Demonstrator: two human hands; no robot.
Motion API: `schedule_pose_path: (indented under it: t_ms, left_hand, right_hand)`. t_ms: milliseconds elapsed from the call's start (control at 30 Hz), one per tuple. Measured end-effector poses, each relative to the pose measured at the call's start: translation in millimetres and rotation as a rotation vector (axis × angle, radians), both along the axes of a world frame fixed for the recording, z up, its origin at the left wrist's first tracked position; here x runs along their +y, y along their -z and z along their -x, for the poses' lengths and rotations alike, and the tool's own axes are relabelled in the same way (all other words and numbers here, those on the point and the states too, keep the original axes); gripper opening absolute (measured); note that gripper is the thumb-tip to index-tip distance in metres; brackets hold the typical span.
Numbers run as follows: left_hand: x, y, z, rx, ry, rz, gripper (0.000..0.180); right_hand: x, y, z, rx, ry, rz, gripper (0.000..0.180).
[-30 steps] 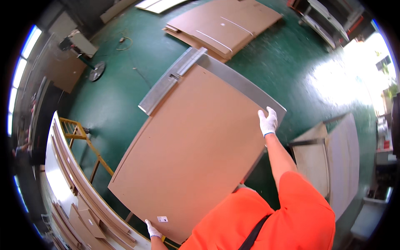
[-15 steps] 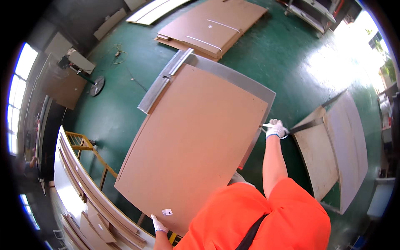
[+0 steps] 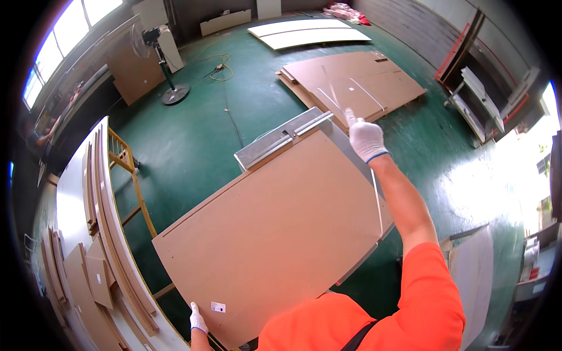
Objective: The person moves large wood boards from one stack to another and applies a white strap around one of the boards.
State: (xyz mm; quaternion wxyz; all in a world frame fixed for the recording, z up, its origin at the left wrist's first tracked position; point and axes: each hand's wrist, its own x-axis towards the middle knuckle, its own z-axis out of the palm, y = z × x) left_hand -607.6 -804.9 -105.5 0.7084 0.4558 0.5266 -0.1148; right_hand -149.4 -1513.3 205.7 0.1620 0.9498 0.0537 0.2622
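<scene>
Head view: touching a brown panel (image 3: 275, 222) with one gloved hand, holding the other over its far edge

Touching the panel's near-left edge with the left hand (image 3: 198, 320), close to a small white label (image 3: 218, 307); showing the thumb but hiding most fingers, so cannot tell whether clamping. Holding the right hand (image 3: 367, 141) above the far-right edge, pointing one finger forward and curling others; cannot tell whether gripping the thin white strip (image 3: 376, 205) running below the wrist. Seeing the panel lying flat in front of the torso, just beside a grey metal ledge (image 3: 266, 144), with a brown board stack (image 3: 357, 88) lying beyond on green floor (image 3: 193, 158).
</scene>
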Motion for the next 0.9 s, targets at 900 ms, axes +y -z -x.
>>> schedule_pose_path:
  t_ms: [900]
  left_hand:
    - [0.2,-10.3,29.6,0.234,0.040,-0.186,0.090]
  right_hand:
    - [75.4,220.1,-189.7,0.577,-0.107,-0.221,0.018]
